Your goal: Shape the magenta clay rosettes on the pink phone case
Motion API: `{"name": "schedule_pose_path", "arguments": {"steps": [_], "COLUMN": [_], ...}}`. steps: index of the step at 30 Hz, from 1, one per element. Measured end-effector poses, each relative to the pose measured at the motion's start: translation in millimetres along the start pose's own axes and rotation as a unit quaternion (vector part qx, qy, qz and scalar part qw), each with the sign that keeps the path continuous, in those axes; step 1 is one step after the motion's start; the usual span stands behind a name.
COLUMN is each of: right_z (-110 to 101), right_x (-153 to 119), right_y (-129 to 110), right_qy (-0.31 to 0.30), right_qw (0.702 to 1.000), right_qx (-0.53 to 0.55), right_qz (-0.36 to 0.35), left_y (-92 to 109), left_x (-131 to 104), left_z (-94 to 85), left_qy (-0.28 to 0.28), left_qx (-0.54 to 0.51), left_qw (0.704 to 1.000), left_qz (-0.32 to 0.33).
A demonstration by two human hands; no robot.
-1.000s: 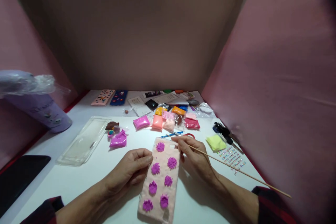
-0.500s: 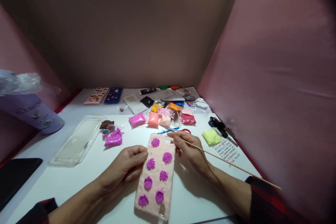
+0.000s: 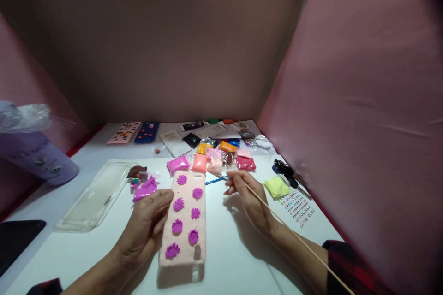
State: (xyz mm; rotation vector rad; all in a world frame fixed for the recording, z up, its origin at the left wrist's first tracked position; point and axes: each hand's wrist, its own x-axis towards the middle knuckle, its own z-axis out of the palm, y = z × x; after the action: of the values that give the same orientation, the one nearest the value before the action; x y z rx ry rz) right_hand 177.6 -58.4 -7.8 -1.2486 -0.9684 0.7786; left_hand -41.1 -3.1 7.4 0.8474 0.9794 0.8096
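My left hand (image 3: pixel 147 221) grips the left edge of a phone case (image 3: pixel 185 239), tilted up above the white table. Pale pink clay covers the case, and several magenta clay flowers (image 3: pixel 197 193) dot it in two rows. A clear cutout shows at its near end. To the right of the case, my right hand (image 3: pixel 249 198) pinches a long thin wooden stick (image 3: pixel 297 237) with a slim greyish tip, pointing left beyond the case's far end. The stick runs back over my right forearm. The tip is apart from the flowers.
Several coloured clay packets (image 3: pixel 178 164) lie behind the case, near a blue-handled tool (image 3: pixel 216 180). On the left are a clear case (image 3: pixel 97 193), an opened magenta packet (image 3: pixel 146 188) and a lilac tumbler (image 3: pixel 38 156). Rhinestones (image 3: pixel 298 206) and a yellow-green packet (image 3: pixel 277 186) lie right.
My left hand has moved the phone case left and tilted it. My right hand has come away from the case's top corner, still with the stick. The view has shifted slightly.
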Motion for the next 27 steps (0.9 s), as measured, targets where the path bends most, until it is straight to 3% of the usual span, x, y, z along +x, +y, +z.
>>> {"name": "schedule_pose_path", "arguments": {"steps": [4,9,20,23,27], "right_z": [1.8,-2.4,7.5,5.3,1.5], "right_x": [5.5,15.0,22.8,24.0,20.5], "right_y": [9.9,16.9,13.1,13.8,14.4], "right_qy": [-0.04,-0.037,-0.097,-0.101,-0.1], "right_qw": [0.999,0.999,0.99,0.988,0.988], "right_qx": [-0.012,-0.03,-0.081,-0.087,-0.1], "right_qz": [0.007,-0.004,-0.067,-0.073,-0.064], "left_y": [0.6,3.4,-2.2,-0.8,5.0], "left_x": [-1.2,-6.5,-3.4,-3.7,-2.1], "left_z": [1.4,4.9,4.6,5.2,2.3], "left_qy": [-0.028,-0.071,-0.062,-0.047,-0.06], "left_qx": [0.043,0.079,0.104,0.156,0.282], "left_qw": [0.998,0.993,0.992,0.986,0.957], "left_qz": [-0.021,-0.052,-0.032,-0.022,-0.007]}}
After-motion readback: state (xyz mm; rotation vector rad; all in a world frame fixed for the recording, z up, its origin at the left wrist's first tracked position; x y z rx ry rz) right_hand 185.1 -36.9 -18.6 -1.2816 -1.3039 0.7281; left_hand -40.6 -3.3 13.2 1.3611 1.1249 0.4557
